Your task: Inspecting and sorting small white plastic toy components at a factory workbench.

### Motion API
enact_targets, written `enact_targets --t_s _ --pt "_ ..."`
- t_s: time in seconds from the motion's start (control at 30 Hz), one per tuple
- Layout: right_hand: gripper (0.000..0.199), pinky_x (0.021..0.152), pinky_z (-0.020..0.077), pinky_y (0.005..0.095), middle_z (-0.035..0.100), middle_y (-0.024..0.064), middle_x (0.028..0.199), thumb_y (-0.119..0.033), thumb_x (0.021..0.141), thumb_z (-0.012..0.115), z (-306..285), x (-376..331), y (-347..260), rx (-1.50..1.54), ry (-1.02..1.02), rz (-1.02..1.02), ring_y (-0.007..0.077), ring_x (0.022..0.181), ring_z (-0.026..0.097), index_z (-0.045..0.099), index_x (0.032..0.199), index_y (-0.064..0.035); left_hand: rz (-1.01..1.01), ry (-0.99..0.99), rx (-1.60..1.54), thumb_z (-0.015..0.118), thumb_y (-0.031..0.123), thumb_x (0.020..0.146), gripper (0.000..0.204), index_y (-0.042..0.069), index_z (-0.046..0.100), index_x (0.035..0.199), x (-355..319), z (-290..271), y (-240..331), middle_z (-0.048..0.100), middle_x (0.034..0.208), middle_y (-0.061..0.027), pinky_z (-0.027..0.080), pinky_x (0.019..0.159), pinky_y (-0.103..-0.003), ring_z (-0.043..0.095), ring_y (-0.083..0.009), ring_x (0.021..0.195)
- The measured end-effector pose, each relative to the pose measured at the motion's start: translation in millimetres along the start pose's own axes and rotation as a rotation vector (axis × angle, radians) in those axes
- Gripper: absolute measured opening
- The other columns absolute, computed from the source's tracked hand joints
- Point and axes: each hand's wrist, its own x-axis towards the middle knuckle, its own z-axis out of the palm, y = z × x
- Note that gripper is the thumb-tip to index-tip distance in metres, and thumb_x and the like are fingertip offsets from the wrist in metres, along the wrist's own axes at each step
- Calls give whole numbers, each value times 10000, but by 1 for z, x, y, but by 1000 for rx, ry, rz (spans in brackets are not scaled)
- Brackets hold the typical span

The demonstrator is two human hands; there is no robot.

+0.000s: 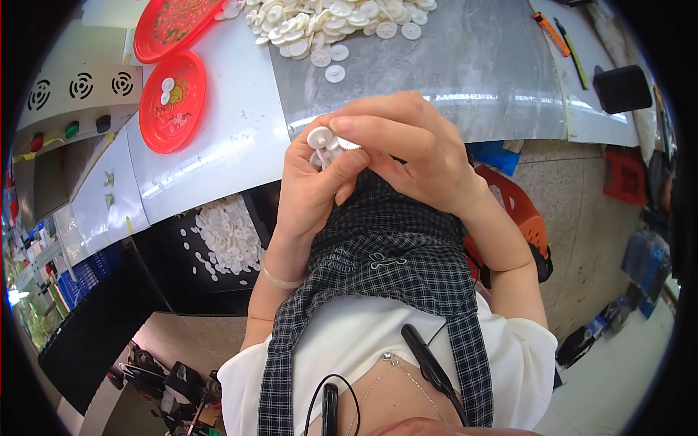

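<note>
Several small white plastic gears (320, 136) with short shafts are cupped in my left hand (302, 178), its thumb closed over them. My right hand (418, 149) meets it from the right, thumb and fingertips pinched on another white toothed gear (347, 144). Both hands are held together in front of the table's near edge, above the dark checked apron (392, 240). Fingers partly hide the gears, so how they sit against each other cannot be made out. Beyond my hands, a heap of white gears (320, 29) spreads over the grey tabletop (472, 65).
To the left, a red plate (149, 123) holds a few white pieces, with a second red plate (142, 43) behind it. A machine panel (76, 91) with knobs stands further left. Below the table, a black tray (182, 280) contains many white parts. An orange cutter (551, 35) lies far right.
</note>
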Motion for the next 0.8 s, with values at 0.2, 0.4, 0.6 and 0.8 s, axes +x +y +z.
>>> enact_targets --t_s 0.2,0.4,0.6,0.8 --pt "433 891 499 399 625 74 1190 23 785 641 -8 8 39 -246 -127 122 266 1094 582 604 1193 -116 160 74 230 706 9 844 319 -3 601 1145 -2 -1 4 589 793 -1 347 391 -158 451 -13 501" --pt "363 981 418 410 541 32 1319 -111 830 632 24 9 48 -514 -215 153 230 1174 522 619 1190 -159 177 97 231 713 14 841 313 -2 602 1133 -2 -2 1 568 770 16 323 377 -146 435 -2 497" --pt "275 909 459 382 560 30 1251 -102 819 654 15 -2 45 -470 -253 184 215 1032 575 662 1091 -139 174 110 220 705 9 846 316 7 581 1137 -8 -9 4 553 753 25 329 383 -150 428 -6 492" --pt "308 835 505 344 563 69 1220 -43 786 709 -3 -11 35 -285 -142 324 227 970 600 667 1087 -90 40 -21 104 700 -29 819 339 13 564 1127 -34 -43 34 553 755 1 307 387 -159 421 -26 480"
